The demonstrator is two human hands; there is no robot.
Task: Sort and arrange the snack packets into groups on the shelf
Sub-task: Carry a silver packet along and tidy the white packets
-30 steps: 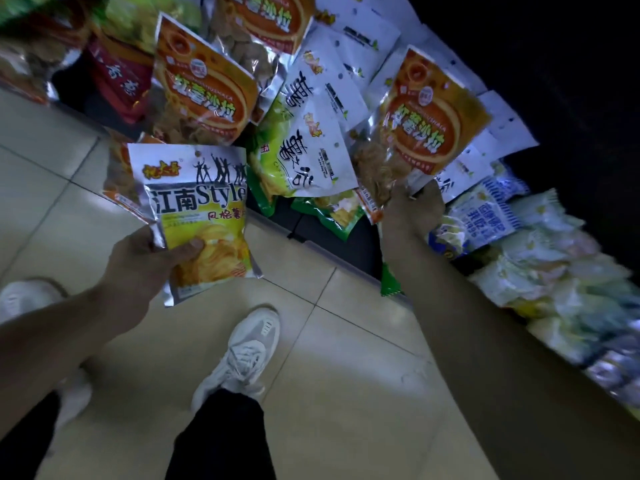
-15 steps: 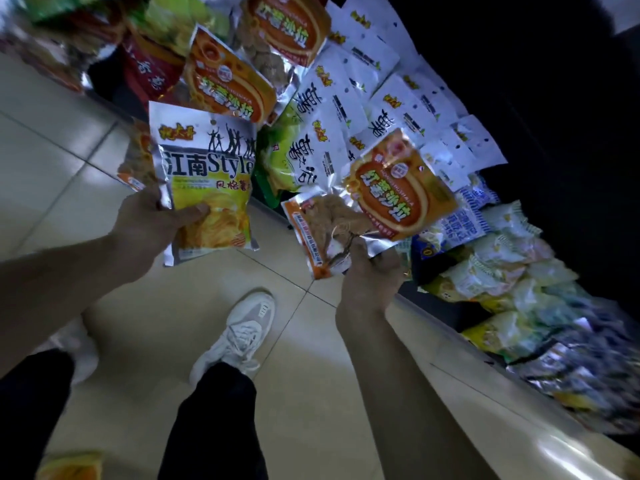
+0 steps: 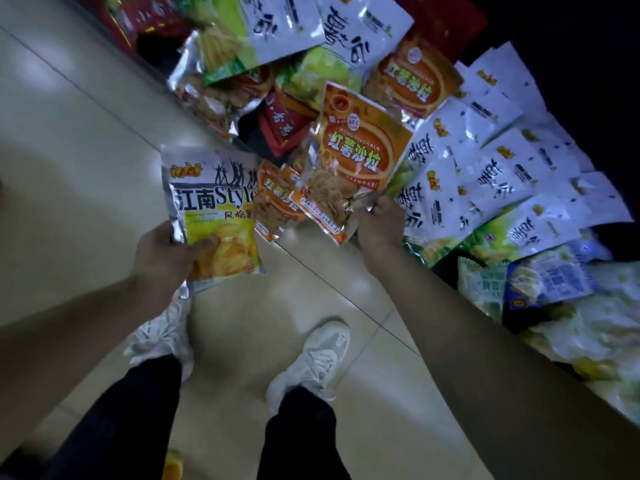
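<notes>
Two crinkly, glossy foil packets are hanging over the shiny floor tiles (image 3: 104, 140), just in front of the low shelf (image 3: 251, 142). As I am watching, the left hand (image 3: 162, 251) is gripping a flat silver-and-yellow packet (image 3: 214, 209), thumb curled across its front, and the right hand (image 3: 381, 226) is pinching the bottom corner of an orange packet (image 3: 356, 157) with a clear window. I am counting three orange ones altogether, with a second orange packet (image 3: 277, 199) peeking between the hands and a third orange packet (image 3: 415, 77) lying on the shelf among many overlapping white packets (image 3: 433, 188).

Orange packet (image 3: 360, 157) (yellow packet (image 3: 216, 216))
</notes>
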